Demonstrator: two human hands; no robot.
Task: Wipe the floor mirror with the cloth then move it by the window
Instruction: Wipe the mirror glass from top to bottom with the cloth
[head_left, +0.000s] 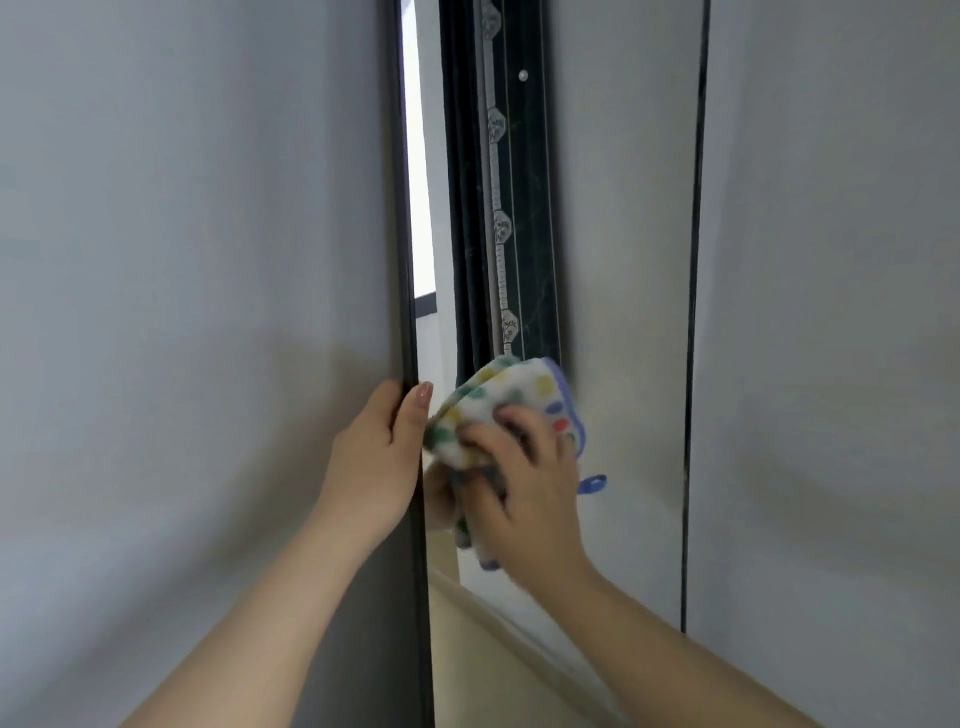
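While L hand (379, 457) grips the mirror (623, 260) by its left frame edge, prob. to steady it, R hand (524, 488) clutches the bunched cloth (498, 405), pressed on the glass nr that edge; mirror stands by the wall (182, 260), not yet moved.

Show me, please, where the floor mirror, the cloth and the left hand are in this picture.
floor mirror (639, 415), head view, on bare glass right of the cloth.
cloth (496, 402), head view, on its dotted white face.
left hand (371, 457), head view, on the back of the hand gripping the mirror's frame.
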